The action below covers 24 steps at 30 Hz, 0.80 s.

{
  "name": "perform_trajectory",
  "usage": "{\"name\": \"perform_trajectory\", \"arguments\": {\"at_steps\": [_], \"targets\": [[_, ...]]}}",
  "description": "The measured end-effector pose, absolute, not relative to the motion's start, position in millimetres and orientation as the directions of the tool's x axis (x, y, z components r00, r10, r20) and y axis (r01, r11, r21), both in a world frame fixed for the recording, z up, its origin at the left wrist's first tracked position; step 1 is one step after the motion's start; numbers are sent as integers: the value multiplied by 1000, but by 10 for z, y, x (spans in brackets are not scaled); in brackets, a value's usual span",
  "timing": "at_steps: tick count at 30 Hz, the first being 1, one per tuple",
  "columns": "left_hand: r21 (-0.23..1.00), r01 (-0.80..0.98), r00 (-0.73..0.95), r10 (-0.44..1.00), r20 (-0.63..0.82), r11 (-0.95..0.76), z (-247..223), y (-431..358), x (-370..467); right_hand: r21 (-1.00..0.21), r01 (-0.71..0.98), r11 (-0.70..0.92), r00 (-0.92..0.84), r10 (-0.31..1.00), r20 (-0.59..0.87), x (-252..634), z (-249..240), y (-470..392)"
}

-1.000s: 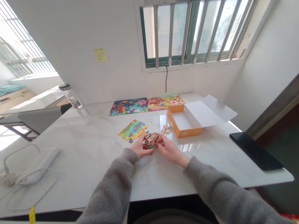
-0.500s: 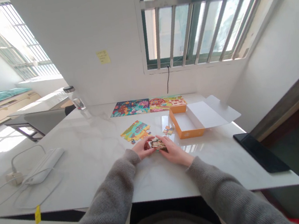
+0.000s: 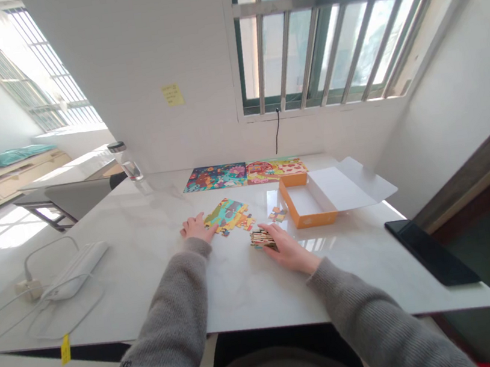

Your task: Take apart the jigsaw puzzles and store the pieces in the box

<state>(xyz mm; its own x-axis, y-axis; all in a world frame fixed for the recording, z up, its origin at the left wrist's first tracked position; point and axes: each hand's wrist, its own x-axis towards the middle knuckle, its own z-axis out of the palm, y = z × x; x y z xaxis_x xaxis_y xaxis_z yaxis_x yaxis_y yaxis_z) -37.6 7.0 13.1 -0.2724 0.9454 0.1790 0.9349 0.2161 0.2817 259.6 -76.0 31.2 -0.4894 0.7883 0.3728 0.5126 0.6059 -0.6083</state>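
Observation:
My right hand (image 3: 288, 249) is closed around a stack of jigsaw puzzle pieces (image 3: 261, 239), whose edges face left, just above or on the white tabletop. My left hand (image 3: 198, 229) rests with its fingers apart at the left edge of a partly joined jigsaw puzzle (image 3: 227, 213). Its fingertips seem to touch the puzzle's edge, though the hand covers part of it. The puzzle shows blue, green and yellow areas with a grey shape. A few loose puzzle pieces (image 3: 277, 213) lie to the right of it, beside the box.
An orange box (image 3: 314, 220) stands with its white lid opened to the right. Two colourful picture sheets (image 3: 214, 177) lie by the wall. A black tablet-like device (image 3: 428, 252) is at the right edge. At left are a white power strip (image 3: 75, 271) with cables and a bottle (image 3: 128, 165).
My left hand has left the stack and moved left and slightly away from me to the puzzle's left edge. My right hand keeps the stack in nearly the same place.

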Motion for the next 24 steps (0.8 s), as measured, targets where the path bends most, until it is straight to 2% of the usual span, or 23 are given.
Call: {"name": "perform_trajectory", "arguments": {"at_steps": [3,6,9,11,17,21,24], "targets": [[382,895,-304,941,146,230,147,110,-381,-610,519,599,-486,794,365,2600,314,-760],[579,797,-305,941,145,169,167,133,-416,-610,517,600,-490,792,364,2604,312,-758],[836,543,-323,938,124,76,217,132,-417,-609,509,608,-490,787,376,2608,303,-756],[930,363,-319,946,67,56,263,123,-400,-609,507,610,-487,786,381,2611,298,-755],[983,144,-175,981,-86,112,355,68,-325,-627,491,605,-476,789,389,2616,311,-752],[980,80,-12,983,-181,182,331,-5,-180,-645,485,591,-461,799,385,2612,306,-745],[987,42,76,984,-158,155,310,-74,-43,-657,477,584,-453,804,386,2608,281,-730]]}}
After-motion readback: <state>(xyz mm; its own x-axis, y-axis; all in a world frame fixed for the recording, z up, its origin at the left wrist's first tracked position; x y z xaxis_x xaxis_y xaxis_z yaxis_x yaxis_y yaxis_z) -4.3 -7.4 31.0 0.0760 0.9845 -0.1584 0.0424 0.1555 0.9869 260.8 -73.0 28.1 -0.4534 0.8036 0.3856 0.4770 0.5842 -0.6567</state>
